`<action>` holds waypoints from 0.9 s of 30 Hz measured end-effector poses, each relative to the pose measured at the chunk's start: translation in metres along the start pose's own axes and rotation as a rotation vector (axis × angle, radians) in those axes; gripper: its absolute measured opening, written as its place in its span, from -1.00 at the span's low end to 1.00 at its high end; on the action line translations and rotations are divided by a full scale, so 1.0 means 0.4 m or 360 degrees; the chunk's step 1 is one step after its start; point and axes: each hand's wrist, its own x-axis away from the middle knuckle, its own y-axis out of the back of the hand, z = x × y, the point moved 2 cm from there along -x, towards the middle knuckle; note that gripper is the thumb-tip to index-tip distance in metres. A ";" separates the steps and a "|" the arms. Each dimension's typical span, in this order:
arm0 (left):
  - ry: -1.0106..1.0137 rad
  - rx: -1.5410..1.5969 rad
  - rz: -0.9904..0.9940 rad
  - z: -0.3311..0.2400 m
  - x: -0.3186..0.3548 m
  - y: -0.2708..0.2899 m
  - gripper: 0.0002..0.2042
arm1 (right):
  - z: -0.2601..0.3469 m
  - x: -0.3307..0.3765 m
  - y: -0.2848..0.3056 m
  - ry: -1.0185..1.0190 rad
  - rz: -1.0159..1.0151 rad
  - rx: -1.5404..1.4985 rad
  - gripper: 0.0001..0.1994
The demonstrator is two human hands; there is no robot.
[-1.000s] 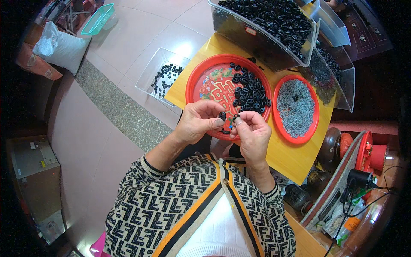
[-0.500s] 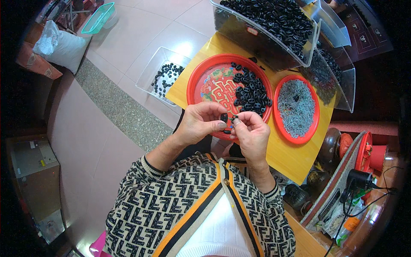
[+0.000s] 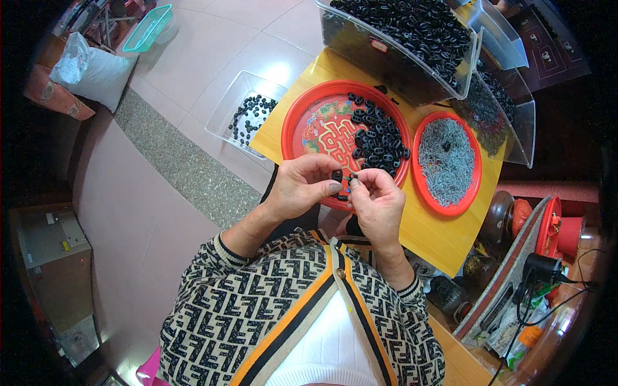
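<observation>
Over the near rim of a round red tray (image 3: 291, 119), my two hands work close together. My left hand (image 3: 296, 190) pinches a small black oval plastic piece (image 3: 337, 175) between thumb and fingers. Just to its right, my right hand (image 3: 378, 201) pinches another tiny dark part (image 3: 353, 177), with specks of green and blue by the fingertips. Whether the two parts touch is too small to tell. A heap of black oval pieces with holes (image 3: 380, 143) covers the tray's right side. Beside it, a smaller red oval tray (image 3: 477, 167) holds many thin grey pieces (image 3: 444, 170), perhaps small springs.
Both trays rest on a yellow tabletop (image 3: 444, 241). At the back stands a large clear bin (image 3: 399, 71) full of black pieces, with another clear bin (image 3: 524, 128) beside it. A clear box (image 3: 222, 106) with scattered black pieces sits left of the table. Jars and cables crowd the right.
Both hands keep their pinch over the tray with almost no movement. The right fingertips have shifted very slightly, and less green shows between the hands.
</observation>
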 end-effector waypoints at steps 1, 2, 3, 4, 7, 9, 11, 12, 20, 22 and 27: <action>0.0004 -0.0002 0.0002 0.000 0.000 -0.001 -0.73 | 0.000 0.000 0.000 -0.0002 -0.0003 -0.0003 -0.96; 0.0015 0.0018 -0.0010 0.001 -0.001 -0.002 -0.73 | -0.001 -0.001 0.001 -0.0010 0.0007 0.0005 -0.96; 0.0025 0.0039 -0.0022 0.001 -0.001 -0.003 -0.73 | -0.002 -0.003 0.002 -0.0018 0.0017 0.0013 -0.96; 0.0029 0.0035 -0.0018 0.001 -0.001 -0.001 -0.73 | -0.002 -0.003 0.002 -0.0019 0.0013 0.0009 -0.96; 0.0047 -0.0022 -0.0017 0.001 0.001 0.001 -0.73 | -0.004 -0.005 0.002 -0.0085 0.0048 -0.0028 -0.96; 0.0051 0.0011 -0.0017 0.002 0.001 -0.002 -0.73 | 0.000 -0.006 0.001 -0.0155 0.0074 -0.0081 -0.95; 0.0062 0.0012 0.0006 0.003 0.003 -0.002 -0.73 | 0.002 -0.007 0.000 -0.0168 0.0088 -0.0120 -0.95; 0.0072 0.0014 0.0029 0.004 0.004 -0.002 -0.73 | 0.003 -0.007 -0.001 -0.0181 0.0103 -0.0158 -0.95; 0.0063 0.0046 0.0094 0.008 0.002 -0.004 -0.72 | 0.004 -0.009 0.000 -0.0271 0.0150 -0.0246 -0.94; 0.0074 0.0097 0.0089 0.010 0.002 -0.003 -0.72 | 0.004 -0.011 0.001 -0.0276 0.0161 -0.0266 -0.93; 0.0100 0.0035 0.0135 0.011 0.004 0.007 -0.76 | -0.032 -0.034 0.028 -0.0559 0.0560 -0.0734 -0.87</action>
